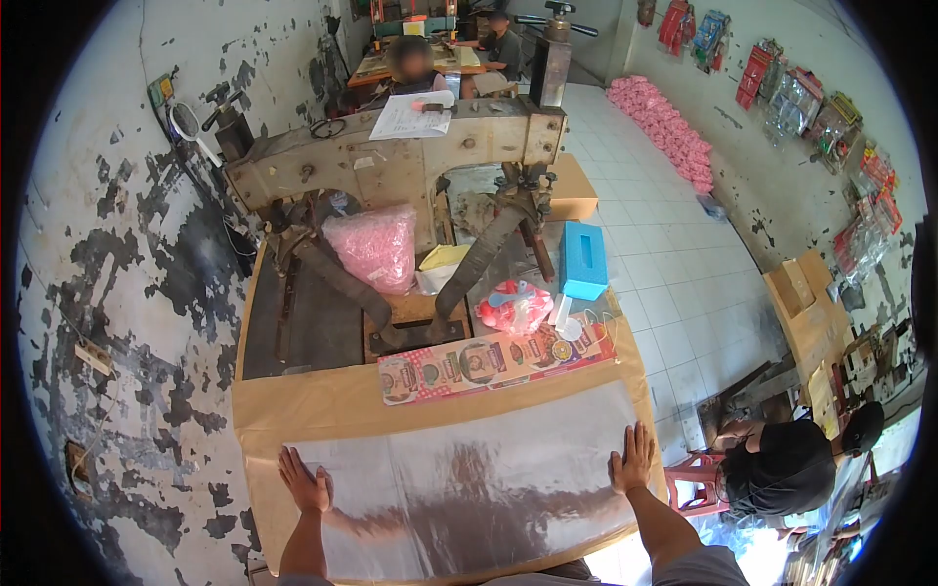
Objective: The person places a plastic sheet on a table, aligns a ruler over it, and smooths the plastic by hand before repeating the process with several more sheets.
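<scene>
A wide sheet of clear, glossy plastic film [469, 479] lies flat in front of me over brown paper [322, 405]. My left hand [305, 481] presses flat on the film's left edge, fingers stretched out. At the right edge, my right hand [632, 459] rests in the same way, its fingers extended and the thumb turned inward. Neither hand grips anything. Just beyond the film is a printed cardboard strip [498, 361] with food-label pictures.
Behind stands a heavy metal press [391, 151] with papers [412, 114] on top. A pink plastic bag [376, 244], a bag of red items [515, 307] and a blue tissue box [583, 259] sit near it. A seated person [782, 467] is at right; others are at the back.
</scene>
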`<act>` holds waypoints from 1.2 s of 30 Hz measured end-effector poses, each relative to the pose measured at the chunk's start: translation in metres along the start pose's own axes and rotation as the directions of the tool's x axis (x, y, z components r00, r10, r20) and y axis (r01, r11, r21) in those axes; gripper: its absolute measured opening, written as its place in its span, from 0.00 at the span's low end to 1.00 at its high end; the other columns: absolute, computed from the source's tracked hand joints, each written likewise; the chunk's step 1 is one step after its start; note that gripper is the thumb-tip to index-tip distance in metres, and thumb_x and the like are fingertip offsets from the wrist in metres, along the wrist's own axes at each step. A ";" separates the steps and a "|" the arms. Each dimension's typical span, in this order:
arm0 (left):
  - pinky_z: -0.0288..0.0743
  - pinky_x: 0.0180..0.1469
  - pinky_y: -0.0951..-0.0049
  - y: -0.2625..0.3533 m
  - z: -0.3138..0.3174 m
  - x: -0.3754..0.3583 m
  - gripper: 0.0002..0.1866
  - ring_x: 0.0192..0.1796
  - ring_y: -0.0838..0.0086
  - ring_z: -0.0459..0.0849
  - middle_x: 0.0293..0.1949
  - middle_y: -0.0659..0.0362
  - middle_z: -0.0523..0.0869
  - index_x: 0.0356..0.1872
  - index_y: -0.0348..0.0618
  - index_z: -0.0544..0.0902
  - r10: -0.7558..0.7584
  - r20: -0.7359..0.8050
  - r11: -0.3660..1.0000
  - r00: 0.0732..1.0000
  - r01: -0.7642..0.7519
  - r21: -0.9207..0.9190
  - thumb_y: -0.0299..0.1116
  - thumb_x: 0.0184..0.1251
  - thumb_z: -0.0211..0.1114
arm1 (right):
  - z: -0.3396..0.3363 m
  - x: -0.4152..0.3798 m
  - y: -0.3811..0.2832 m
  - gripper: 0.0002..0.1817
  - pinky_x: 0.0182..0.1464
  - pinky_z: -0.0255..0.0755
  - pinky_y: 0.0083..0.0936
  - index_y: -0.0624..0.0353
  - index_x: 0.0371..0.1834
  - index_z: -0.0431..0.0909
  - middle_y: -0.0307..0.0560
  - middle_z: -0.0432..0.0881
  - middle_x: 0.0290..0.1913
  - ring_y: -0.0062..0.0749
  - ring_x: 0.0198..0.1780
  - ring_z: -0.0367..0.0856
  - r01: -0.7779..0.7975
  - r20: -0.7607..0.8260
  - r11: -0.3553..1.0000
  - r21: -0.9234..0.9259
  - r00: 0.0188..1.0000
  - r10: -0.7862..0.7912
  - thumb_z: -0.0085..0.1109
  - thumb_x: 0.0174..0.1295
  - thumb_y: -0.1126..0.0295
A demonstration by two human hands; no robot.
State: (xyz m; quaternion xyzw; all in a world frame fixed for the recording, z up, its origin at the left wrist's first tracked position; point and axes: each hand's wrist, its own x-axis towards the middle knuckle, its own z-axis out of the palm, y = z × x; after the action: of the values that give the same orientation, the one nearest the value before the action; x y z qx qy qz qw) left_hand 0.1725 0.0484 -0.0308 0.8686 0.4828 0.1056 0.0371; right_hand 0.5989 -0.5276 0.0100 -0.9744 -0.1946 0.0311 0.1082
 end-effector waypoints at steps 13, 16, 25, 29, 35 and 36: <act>0.36 0.78 0.46 -0.001 0.000 -0.001 0.48 0.81 0.49 0.43 0.80 0.48 0.48 0.77 0.38 0.51 -0.001 0.008 1.000 1.000 0.001 -0.003 0.67 0.68 0.43 | -0.005 -0.001 -0.004 0.42 0.80 0.30 0.49 0.57 0.79 0.52 0.56 0.45 0.81 0.50 0.82 0.39 0.006 0.011 1.000 -0.016 1.000 -0.006 0.50 0.62 0.54; 0.37 0.78 0.46 0.001 -0.002 -0.001 0.48 0.80 0.49 0.43 0.80 0.47 0.48 0.77 0.38 0.52 -0.002 0.010 1.000 1.000 0.003 -0.008 0.67 0.68 0.42 | -0.006 -0.001 -0.004 0.42 0.80 0.30 0.49 0.57 0.79 0.52 0.55 0.45 0.81 0.51 0.82 0.39 0.007 0.011 1.000 -0.013 1.000 -0.006 0.50 0.62 0.54; 0.39 0.78 0.45 0.002 0.001 -0.002 0.49 0.80 0.48 0.45 0.79 0.47 0.48 0.77 0.38 0.52 0.043 -0.036 0.999 0.998 -0.044 -0.015 0.71 0.68 0.39 | 0.007 -0.003 0.011 0.42 0.80 0.32 0.48 0.53 0.79 0.54 0.52 0.44 0.82 0.46 0.82 0.39 0.006 -0.010 1.000 0.006 1.000 -0.006 0.53 0.61 0.51; 0.40 0.77 0.44 0.000 0.006 -0.001 0.49 0.80 0.48 0.45 0.79 0.46 0.48 0.77 0.38 0.51 0.090 -0.039 0.995 0.995 -0.088 0.056 0.71 0.69 0.37 | -0.002 -0.004 0.009 0.41 0.80 0.33 0.46 0.51 0.79 0.53 0.49 0.44 0.82 0.42 0.82 0.39 -0.017 -0.003 1.000 -0.008 1.000 0.017 0.52 0.64 0.50; 0.42 0.77 0.45 -0.008 0.013 -0.005 0.48 0.79 0.47 0.47 0.78 0.39 0.50 0.75 0.32 0.54 0.126 -0.046 0.989 0.991 -0.122 0.081 0.68 0.71 0.38 | -0.010 -0.013 0.010 0.39 0.81 0.31 0.45 0.50 0.80 0.51 0.48 0.42 0.82 0.41 0.82 0.38 -0.034 0.000 0.999 -0.011 0.999 0.034 0.49 0.68 0.51; 0.43 0.77 0.45 -0.012 0.018 -0.004 0.47 0.79 0.45 0.48 0.77 0.37 0.50 0.74 0.30 0.55 0.169 -0.080 0.985 0.982 -0.164 0.056 0.65 0.72 0.43 | -0.010 -0.012 0.007 0.39 0.81 0.31 0.45 0.50 0.80 0.50 0.48 0.42 0.82 0.41 0.82 0.38 -0.024 -0.002 1.000 -0.006 1.000 0.024 0.48 0.68 0.51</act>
State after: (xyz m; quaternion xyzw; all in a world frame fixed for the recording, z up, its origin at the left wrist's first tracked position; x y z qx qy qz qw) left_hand 0.1643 0.0520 -0.0505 0.9013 0.4121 0.1331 -0.0138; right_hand 0.5915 -0.5406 0.0189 -0.9771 -0.1827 0.0310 0.1048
